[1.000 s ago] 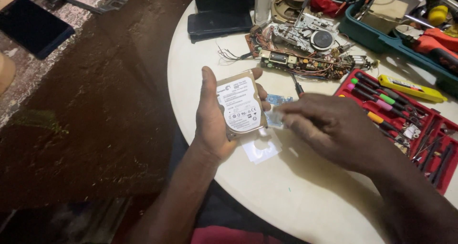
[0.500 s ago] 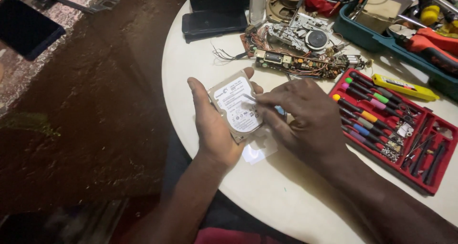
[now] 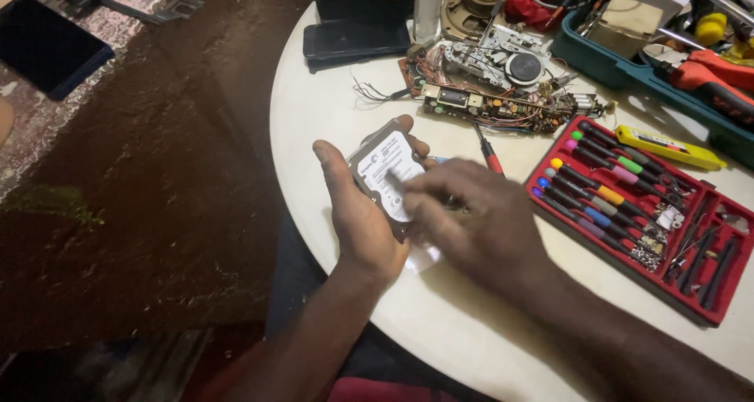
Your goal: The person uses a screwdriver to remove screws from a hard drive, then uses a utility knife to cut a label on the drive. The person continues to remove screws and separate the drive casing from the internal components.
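Cradling a small hard drive (image 3: 386, 168) label-up, the left hand (image 3: 363, 213) has its grip closed around the drive's edges, thumb along the near side and fingertips curled over the far edge, holding it just above the white round tabletop (image 3: 330, 95). The right hand (image 3: 479, 225) lies over the drive's lower right part, fingers blurred, touching its label (whether that grip pinches anything I cannot tell). Just beyond the hands a red-handled screwdriver (image 3: 488, 154) rests on the tabletop. Farther right sits a red tray of precision screwdrivers (image 3: 628, 213) with coloured caps, and behind it a bare circuit board with tangled wires (image 3: 495, 95).
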